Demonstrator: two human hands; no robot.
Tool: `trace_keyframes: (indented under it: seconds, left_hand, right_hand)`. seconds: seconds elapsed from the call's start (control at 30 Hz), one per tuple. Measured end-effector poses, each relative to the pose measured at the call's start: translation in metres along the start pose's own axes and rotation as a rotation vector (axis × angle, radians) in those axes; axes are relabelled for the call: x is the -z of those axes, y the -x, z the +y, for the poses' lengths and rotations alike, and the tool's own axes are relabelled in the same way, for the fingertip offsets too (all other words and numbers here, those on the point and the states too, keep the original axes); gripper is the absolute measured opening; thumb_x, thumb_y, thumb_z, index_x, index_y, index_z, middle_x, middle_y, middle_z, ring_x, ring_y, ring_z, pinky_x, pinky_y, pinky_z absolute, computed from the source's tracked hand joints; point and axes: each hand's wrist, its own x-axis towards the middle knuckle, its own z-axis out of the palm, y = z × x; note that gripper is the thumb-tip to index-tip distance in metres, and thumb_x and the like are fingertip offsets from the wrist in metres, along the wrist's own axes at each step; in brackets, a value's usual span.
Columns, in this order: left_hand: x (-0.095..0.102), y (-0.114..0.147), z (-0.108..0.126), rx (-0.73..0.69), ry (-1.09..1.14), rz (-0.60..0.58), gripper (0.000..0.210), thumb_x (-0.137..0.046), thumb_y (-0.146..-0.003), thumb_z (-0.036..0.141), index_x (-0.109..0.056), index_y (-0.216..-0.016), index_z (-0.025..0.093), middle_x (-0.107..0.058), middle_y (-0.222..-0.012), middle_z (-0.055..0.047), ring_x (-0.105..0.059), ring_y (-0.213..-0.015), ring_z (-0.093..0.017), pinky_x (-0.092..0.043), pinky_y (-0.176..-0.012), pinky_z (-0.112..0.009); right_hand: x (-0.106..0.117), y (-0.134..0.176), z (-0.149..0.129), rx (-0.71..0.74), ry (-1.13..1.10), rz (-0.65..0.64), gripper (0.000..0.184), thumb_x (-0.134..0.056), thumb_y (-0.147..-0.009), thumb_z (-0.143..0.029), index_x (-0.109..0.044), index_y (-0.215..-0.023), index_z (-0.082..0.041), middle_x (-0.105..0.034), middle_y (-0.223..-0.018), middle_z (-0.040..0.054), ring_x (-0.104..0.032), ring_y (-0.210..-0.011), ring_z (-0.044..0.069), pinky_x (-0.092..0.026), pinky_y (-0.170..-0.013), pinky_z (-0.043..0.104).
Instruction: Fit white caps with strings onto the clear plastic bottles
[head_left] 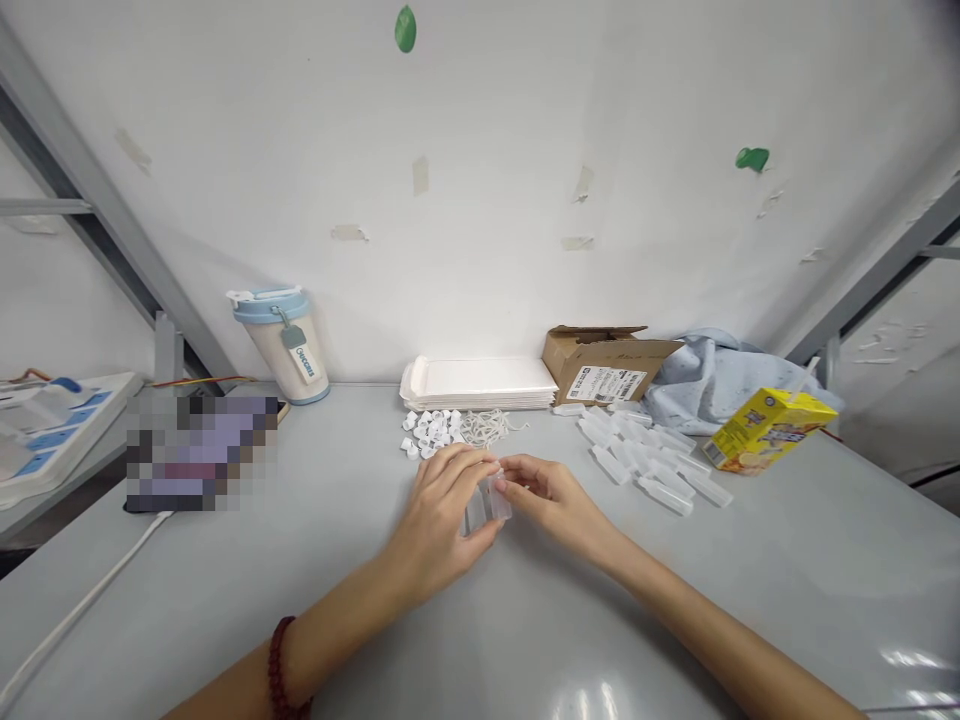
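In the middle of the grey table, my left hand [442, 510] curls around a few small translucent plastic bottles [476, 512]. Its fingers arch over their tops and the thumb lies along the near side. My right hand [559, 500] meets it from the right, its thumb and index finger pinching the rightmost translucent bottle [500, 497]. Fingers hide the tops of these bottles. Just beyond the left hand lie a pile of white caps [433, 430] and a tangle of thin white strings [487, 427]. More bottles [637, 450] are scattered to the right.
White padded envelopes [480, 380] are stacked against the wall beside an opened cardboard box [611, 365]. Light blue cloth [720, 375] and a yellow drink carton [769, 432] stand right. A tumbler [285, 345], a phone [217, 450] with cable [90, 595] and a power strip [67, 430] occupy the left.
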Motion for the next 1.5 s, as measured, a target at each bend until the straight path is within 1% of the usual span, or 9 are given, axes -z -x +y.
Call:
trace_keyframes:
  seconds: [0.17,0.23,0.37,0.77,1.03,1.2,1.33,1.43,1.5]
  left_hand:
    - [-0.001,0.000,-0.001,0.044,-0.003,-0.095,0.039,-0.062,-0.073,0.018,-0.052,-0.110,0.021,-0.059,-0.113,-0.007,-0.045,-0.113,-0.028,-0.038,-0.094,-0.046]
    - [-0.001,0.001,-0.001,0.050,-0.006,-0.121,0.038,-0.061,-0.072,0.019,-0.053,-0.109,0.021,-0.060,-0.112,-0.007,-0.046,-0.112,-0.027,-0.038,-0.093,-0.045]
    - [-0.001,0.001,-0.001,0.071,-0.022,-0.176,0.036,-0.060,-0.072,0.020,-0.053,-0.108,0.021,-0.060,-0.110,-0.007,-0.047,-0.111,-0.027,-0.037,-0.092,-0.044]
    - [-0.001,0.002,-0.001,0.096,-0.068,-0.264,0.038,-0.056,-0.074,0.020,-0.051,-0.112,0.020,-0.058,-0.113,-0.008,-0.045,-0.112,-0.027,-0.037,-0.090,-0.044]
    - [0.000,0.004,-0.003,0.063,-0.088,-0.267,0.039,-0.057,-0.075,0.020,-0.050,-0.113,0.021,-0.057,-0.116,-0.007,-0.042,-0.117,-0.028,-0.036,-0.093,-0.044]
    - [0.001,0.003,-0.004,0.074,-0.117,-0.300,0.039,-0.057,-0.075,0.021,-0.049,-0.113,0.020,-0.056,-0.118,-0.006,-0.040,-0.118,-0.026,-0.035,-0.095,-0.042]
    - [0.002,0.003,-0.005,0.078,-0.142,-0.317,0.042,-0.058,-0.075,0.023,-0.048,-0.115,0.019,-0.055,-0.119,-0.007,-0.037,-0.120,-0.027,-0.034,-0.095,-0.041]
    - [0.004,0.002,-0.006,0.079,-0.161,-0.320,0.046,-0.062,-0.075,0.031,-0.047,-0.118,0.020,-0.055,-0.119,-0.007,-0.038,-0.119,-0.029,-0.034,-0.095,-0.042]
    - [0.006,0.001,-0.006,0.084,-0.166,-0.305,0.047,-0.061,-0.077,0.038,-0.047,-0.118,0.020,-0.055,-0.118,-0.008,-0.038,-0.117,-0.029,-0.034,-0.094,-0.043]
  right_hand:
    - [0.000,-0.002,0.002,0.019,0.229,-0.030,0.027,-0.044,-0.089,-0.031,-0.066,-0.088,-0.016,-0.060,-0.071,0.0006,-0.051,-0.063,0.013,-0.037,-0.055,0.023]
    - [-0.001,-0.002,0.004,0.036,0.310,-0.017,0.027,-0.043,-0.089,-0.030,-0.065,-0.085,-0.016,-0.061,-0.073,0.0018,-0.051,-0.064,0.013,-0.039,-0.056,0.024]
    - [-0.002,-0.002,0.010,0.066,0.392,0.016,0.022,-0.046,-0.087,-0.027,-0.065,-0.088,-0.016,-0.064,-0.081,0.0050,-0.055,-0.070,0.015,-0.042,-0.059,0.026]
    - [-0.003,-0.002,0.014,0.069,0.432,0.016,0.015,-0.050,-0.084,-0.020,-0.063,-0.088,-0.015,-0.063,-0.085,0.0053,-0.056,-0.071,0.014,-0.044,-0.062,0.026]
    - [-0.002,-0.003,0.014,0.072,0.434,0.011,0.016,-0.049,-0.084,-0.020,-0.063,-0.089,-0.015,-0.063,-0.084,0.0054,-0.056,-0.071,0.014,-0.044,-0.062,0.026]
    - [-0.001,-0.003,0.014,0.068,0.436,0.013,0.016,-0.050,-0.084,-0.022,-0.064,-0.088,-0.015,-0.064,-0.084,0.0049,-0.056,-0.070,0.014,-0.043,-0.061,0.025]
    - [0.013,-0.005,0.011,0.057,0.518,0.015,0.019,-0.049,-0.085,-0.026,-0.063,-0.093,-0.015,-0.065,-0.088,0.0056,-0.058,-0.073,0.015,-0.043,-0.063,0.025]
    - [0.034,-0.007,0.006,-0.003,0.740,0.018,0.022,-0.049,-0.085,-0.023,-0.062,-0.100,-0.014,-0.066,-0.091,0.0077,-0.059,-0.076,0.017,-0.042,-0.066,0.027]
    - [0.052,-0.007,0.001,-0.102,0.909,0.048,0.023,-0.047,-0.085,-0.019,-0.061,-0.102,-0.013,-0.066,-0.092,0.0089,-0.060,-0.077,0.019,-0.041,-0.064,0.028]
